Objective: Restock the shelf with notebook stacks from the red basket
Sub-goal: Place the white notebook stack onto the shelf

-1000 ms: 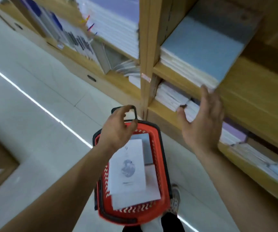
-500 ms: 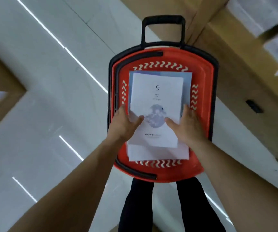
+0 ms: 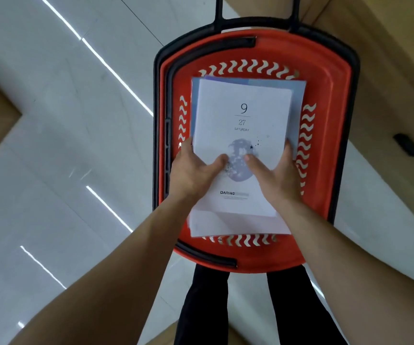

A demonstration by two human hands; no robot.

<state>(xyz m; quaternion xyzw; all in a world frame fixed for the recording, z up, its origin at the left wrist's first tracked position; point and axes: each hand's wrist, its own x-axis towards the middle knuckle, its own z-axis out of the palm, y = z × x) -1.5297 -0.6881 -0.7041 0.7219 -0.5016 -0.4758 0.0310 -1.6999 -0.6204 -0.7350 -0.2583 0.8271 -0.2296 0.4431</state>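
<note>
While both hands are already down in the red basket (image 3: 325,135), the top notebook stack (image 3: 243,135) sits right between them, long axis running straight away from the person, so neither hand is really nearer. Left hand (image 3: 191,170) pinches its left edge, right hand (image 3: 274,175) pinches the right edge, thumbs pressed on the cover, fingers tucked out of sight underneath I think. Cover's white with "9 / 27 SATURDAY", a bluish moon and "DARING". It rests on a pale blue stack (image 3: 298,95) and a white one. Shelf (image 3: 388,70) is off to the right, so it'll probably go up and that way.
</note>
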